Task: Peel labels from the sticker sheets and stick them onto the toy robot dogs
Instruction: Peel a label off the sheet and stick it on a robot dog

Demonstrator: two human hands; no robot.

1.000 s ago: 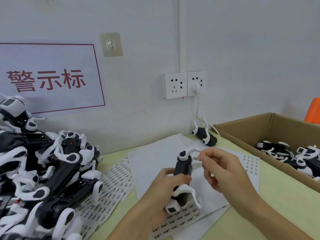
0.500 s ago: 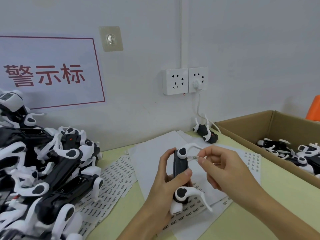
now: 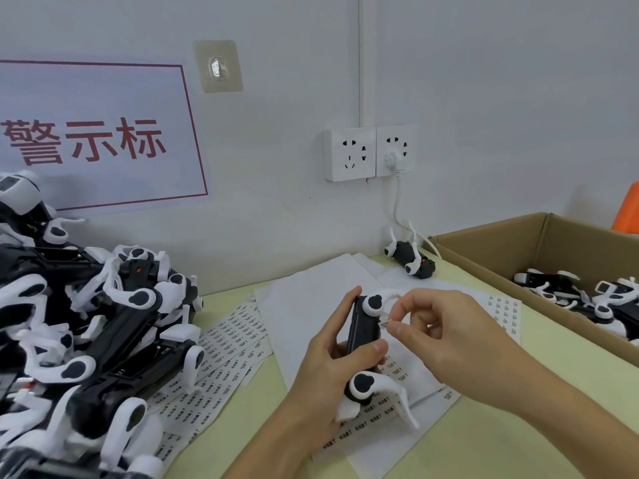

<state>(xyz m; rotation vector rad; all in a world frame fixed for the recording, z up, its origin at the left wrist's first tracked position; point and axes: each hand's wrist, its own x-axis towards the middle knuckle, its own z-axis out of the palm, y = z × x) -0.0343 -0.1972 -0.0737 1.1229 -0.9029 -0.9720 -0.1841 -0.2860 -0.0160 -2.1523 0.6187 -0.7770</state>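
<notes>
Above sticker sheets (image 3: 235, 344) on the yellow-green table (image 3: 484, 444), the left hand (image 3: 325, 368) grips the rigid, light-looking toy dog (image 3: 363, 337) by its body while the right hand (image 3: 446, 337) pinches a flimsy label (image 3: 384, 323), probably best held by its edge.

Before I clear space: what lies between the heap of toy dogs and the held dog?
In the head view, printed sticker sheets lie fanned on the table between the heap and the held dog.

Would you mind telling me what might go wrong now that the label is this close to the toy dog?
The label, pinched only at its edge by the right hand, may curl or land crooked on the toy dog. The left hand grips the dog mid-body, so its thumb could get in the way. The dog's white legs hang over the sticker sheets and might snag them.
</notes>
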